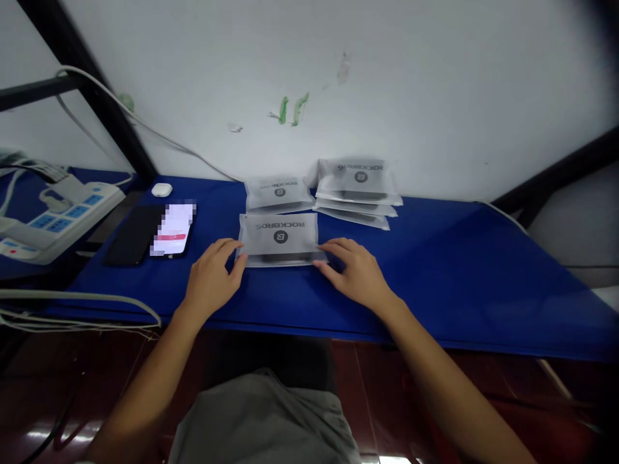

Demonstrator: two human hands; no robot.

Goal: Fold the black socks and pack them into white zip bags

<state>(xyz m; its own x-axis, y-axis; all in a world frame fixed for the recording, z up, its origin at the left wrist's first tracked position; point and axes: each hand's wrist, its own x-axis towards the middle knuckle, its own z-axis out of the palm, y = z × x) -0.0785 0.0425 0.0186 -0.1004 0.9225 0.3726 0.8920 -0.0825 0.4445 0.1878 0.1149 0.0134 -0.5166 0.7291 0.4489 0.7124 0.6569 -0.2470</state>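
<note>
A frosted plastic pouch [280,225] printed ROCKBROS lies flat on the blue table, its lettering upside down to me; something dark shows through its near edge. At its left end, my left hand [215,270] pinches the edge between thumb and fingers. My right hand [353,267] has thumb and fingers on the right end in the same way. Just behind lies a second such pouch [279,193]. To the right of that, several more are piled in a stack [360,180] against the wall.
On the left of the blue table [459,277] are a lit phone [174,229], a dark flat slab [133,238] and a white earbud case [162,189]. Beyond them sits a power strip [72,216] with cables. Black metal bars [101,96] slant up at the left.
</note>
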